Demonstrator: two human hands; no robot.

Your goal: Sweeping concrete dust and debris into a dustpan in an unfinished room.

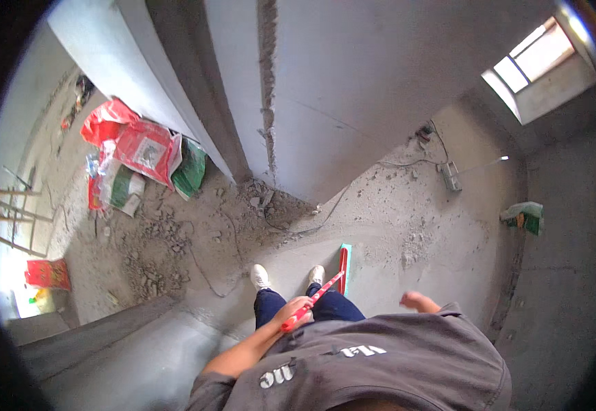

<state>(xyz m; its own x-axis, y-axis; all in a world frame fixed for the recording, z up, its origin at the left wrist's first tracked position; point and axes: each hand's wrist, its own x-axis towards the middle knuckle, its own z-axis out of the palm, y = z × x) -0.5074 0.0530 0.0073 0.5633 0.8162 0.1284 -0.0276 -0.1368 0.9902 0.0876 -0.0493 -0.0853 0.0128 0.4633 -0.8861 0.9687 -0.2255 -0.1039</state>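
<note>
My left hand [296, 312] is closed around the red handle of a broom [325, 289], in front of my thighs. The handle slants away to the right, down to a red head with green bristles that rests on the floor beside my right shoe. My right hand [418, 301] hangs apart from the broom, out to the right of my body. Nothing shows in it, and its fingers are too small and smeared to make out. Under the broom lies a smooth grey strip of floor [373, 281].
Rubble [154, 257] and a dark cable [209, 284] lie on the left, below red and green sacks [148, 151]. A wall corner [311, 195] juts out ahead, with debris at its foot. Rightward are scattered grit [414, 246], a long-handled tool [452, 177] and a green-white bag [524, 216].
</note>
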